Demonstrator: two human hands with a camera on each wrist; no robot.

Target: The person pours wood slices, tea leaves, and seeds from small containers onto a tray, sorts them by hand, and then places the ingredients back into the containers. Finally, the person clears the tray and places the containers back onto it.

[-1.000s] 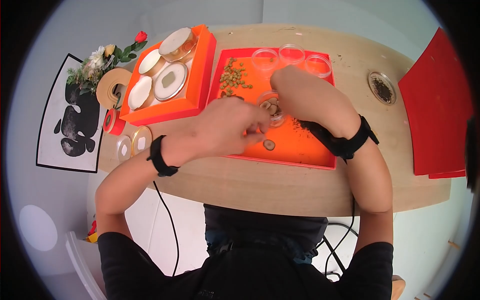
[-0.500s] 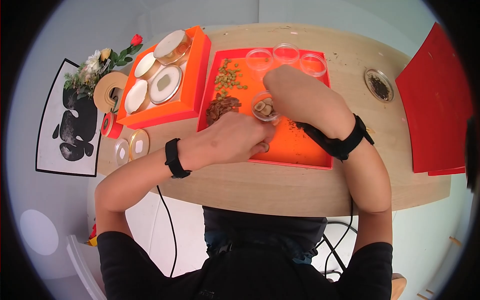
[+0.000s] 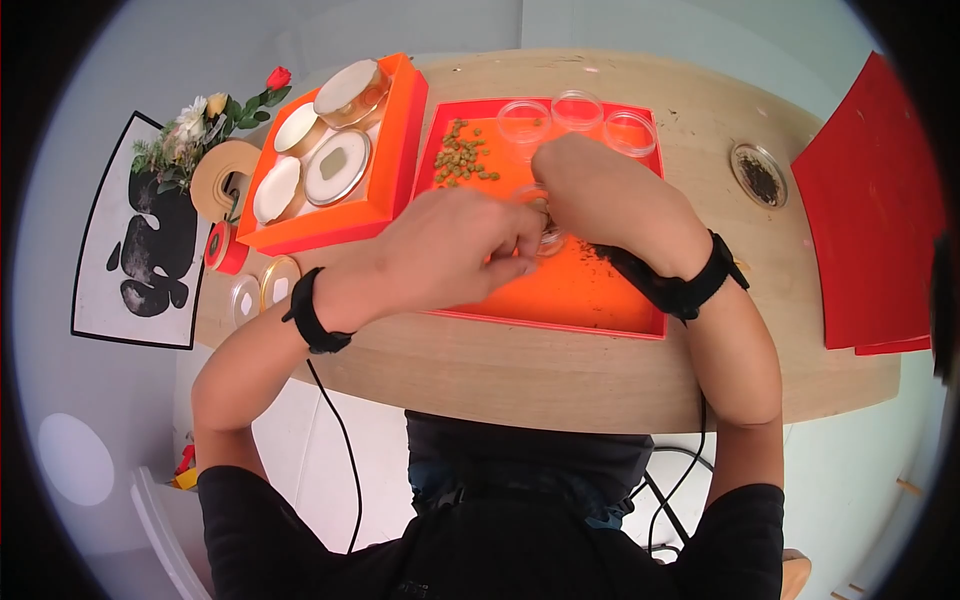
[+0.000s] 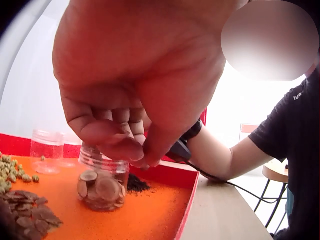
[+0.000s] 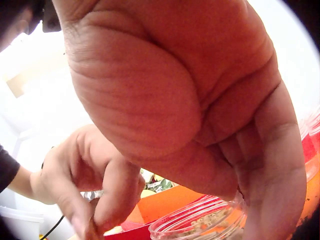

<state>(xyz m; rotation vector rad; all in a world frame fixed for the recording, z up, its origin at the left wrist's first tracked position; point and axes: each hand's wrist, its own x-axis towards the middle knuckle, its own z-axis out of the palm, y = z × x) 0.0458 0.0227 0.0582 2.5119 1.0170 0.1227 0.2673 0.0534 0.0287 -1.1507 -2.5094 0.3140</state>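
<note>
Closest to you, your left hand (image 3: pixel 450 245) has its fingers curled, thumb and forefinger drawn together at the mouth of a jar (image 4: pixel 100 162). They seem to pinch a slice (image 5: pixel 93 210), though only a brown edge shows. The jar stands on the orange floor of the tray (image 3: pixel 545 300), and your right hand (image 3: pixel 610 205) appears to grip it by the rim, its fingertips partly hidden.

To do this well, hold the jar firm with your right, centre the pinch over the mouth, and lower the piece rather than drop it. Your hands crowd each other there, so a nudge could tip the jar.

The jar is clear and upright, with a ribbed screw neck and no lid on. Inside, round slices (image 4: pixel 107 189) with pale brown faces and darker rims lean at mixed angles in its lower part.

On the tray, black crumbs (image 4: pixel 136 185) lie right of the jar and brown flakes (image 4: pixel 32 215) left. Farther off are scattered green buds (image 3: pixel 460 160), then three more clear jars (image 3: pixel 577 108) along the far edge.
</note>
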